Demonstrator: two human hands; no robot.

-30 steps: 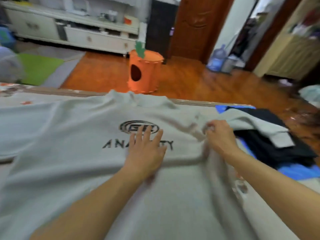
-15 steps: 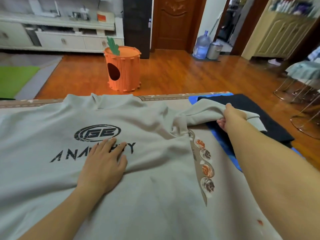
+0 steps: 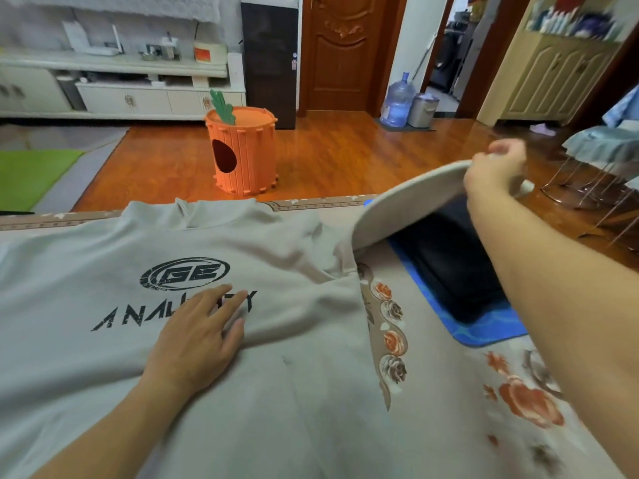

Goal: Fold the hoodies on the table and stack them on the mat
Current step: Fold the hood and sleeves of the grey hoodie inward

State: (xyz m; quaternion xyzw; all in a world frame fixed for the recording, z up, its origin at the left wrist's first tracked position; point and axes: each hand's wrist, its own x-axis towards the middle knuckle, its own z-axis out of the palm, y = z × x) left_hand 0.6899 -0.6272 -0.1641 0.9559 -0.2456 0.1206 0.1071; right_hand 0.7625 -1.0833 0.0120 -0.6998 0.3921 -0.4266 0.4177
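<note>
A light grey hoodie [image 3: 103, 271] with a black logo and lettering lies spread flat, front up, across the table. My left hand [image 3: 197, 340] presses flat on its chest, fingers apart, over the lettering. My right hand [image 3: 494, 167] grips the cuff of the hoodie's right sleeve [image 3: 408, 202] and holds it stretched out and lifted above the table. Under that sleeve a folded dark hoodie [image 3: 446, 264] rests on a blue mat [image 3: 484, 331] at the table's right side.
The table wears a beige cloth with flower prints [image 3: 529, 402]. Beyond its far edge stand an orange carrot-shaped bin [image 3: 242, 153] on the wooden floor, a water jug [image 3: 397, 102] by the door, and wire chair legs [image 3: 581, 188] at right.
My right hand has pulled the sleeve out from the hoodie's body, to the right and upward, off the dark hoodie. My left hand stays pressed on the chest.
</note>
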